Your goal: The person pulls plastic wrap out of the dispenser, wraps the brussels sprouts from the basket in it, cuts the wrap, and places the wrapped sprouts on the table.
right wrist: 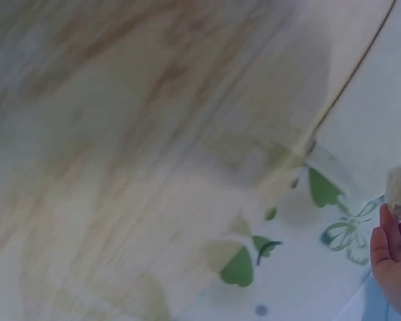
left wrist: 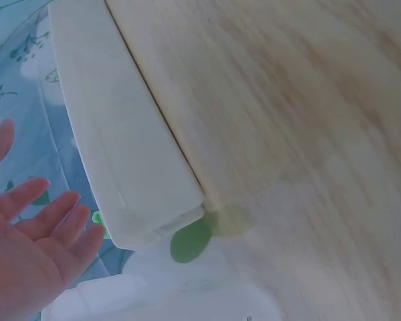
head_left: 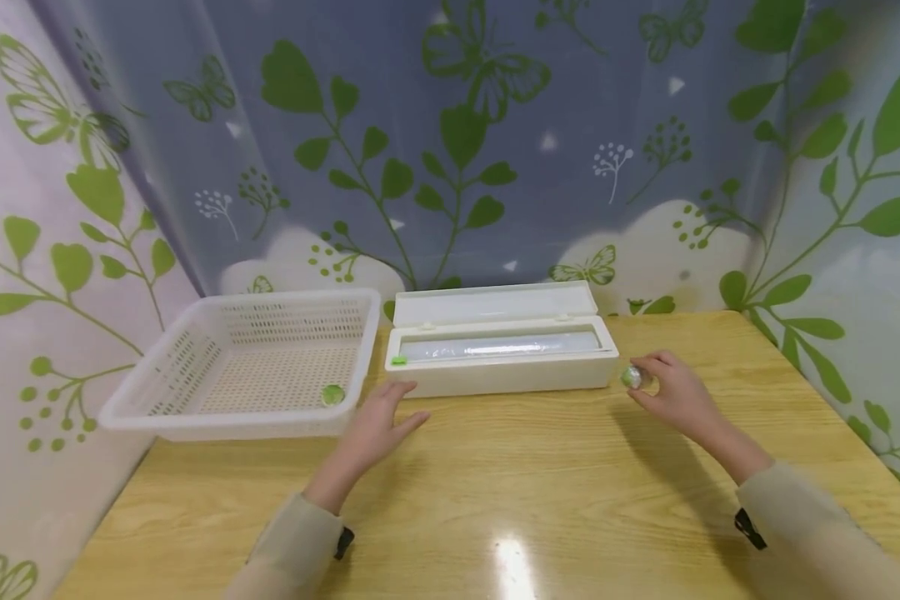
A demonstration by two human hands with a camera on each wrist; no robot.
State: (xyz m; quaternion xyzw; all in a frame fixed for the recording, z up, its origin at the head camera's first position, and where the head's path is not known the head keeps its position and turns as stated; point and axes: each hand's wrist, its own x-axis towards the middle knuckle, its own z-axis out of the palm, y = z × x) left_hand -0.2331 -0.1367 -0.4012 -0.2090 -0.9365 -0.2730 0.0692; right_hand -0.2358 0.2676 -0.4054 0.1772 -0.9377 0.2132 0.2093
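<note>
My right hand pinches a small round green-and-white thing with a shiny clear wrap, just right of the film box; its kind is hard to tell. In the right wrist view the wrapped thing looks pale at the right edge. My left hand is by the front left corner of the box, fingers apart and holding nothing. The white cling film dispenser has its lid raised. Inside lies a roll of cling film, with a green slider at the left end.
A white plastic basket stands left of the dispenser, with a small round green thing in its front right corner. All stand on a wood-grain table. A curtain printed with leaves and butterflies hangs behind.
</note>
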